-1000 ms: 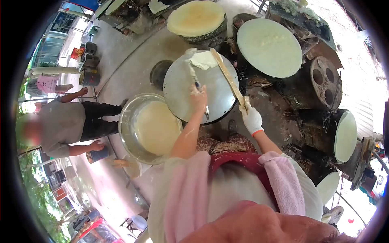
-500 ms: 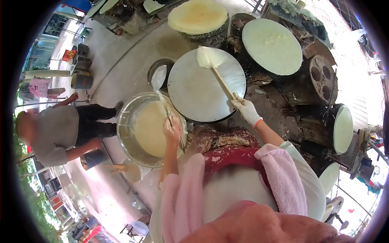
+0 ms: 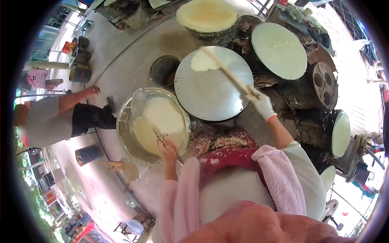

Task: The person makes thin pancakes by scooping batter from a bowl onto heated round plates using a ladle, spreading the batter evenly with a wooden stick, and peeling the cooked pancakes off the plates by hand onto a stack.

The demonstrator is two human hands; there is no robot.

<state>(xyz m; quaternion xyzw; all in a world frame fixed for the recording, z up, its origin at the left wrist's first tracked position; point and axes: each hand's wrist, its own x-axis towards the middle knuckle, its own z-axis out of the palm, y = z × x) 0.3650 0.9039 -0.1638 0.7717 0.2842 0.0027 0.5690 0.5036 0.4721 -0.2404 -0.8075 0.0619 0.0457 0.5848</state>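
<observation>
My bare left hand is closed around the handle of a batter-coated ladle, whose bowl is at the far left side of a large basin. Pale batter fills the basin's lower part. In a white glove, my right hand grips a long wooden-handled spreader slanting over a round flat griddle. A patch of white batter lies at the griddle's far edge, partly under the blurred spreader end.
More round griddles stand around, one with a browned pancake and one with a pale pancake. An open bucket sits beyond the basin. At left a person stands near a dark bucket.
The ladle has swung back from beside the griddle into the basin area. My right hand has shifted slightly right, and the spreader's head has lifted or blurred off the batter, which now shows wider.
</observation>
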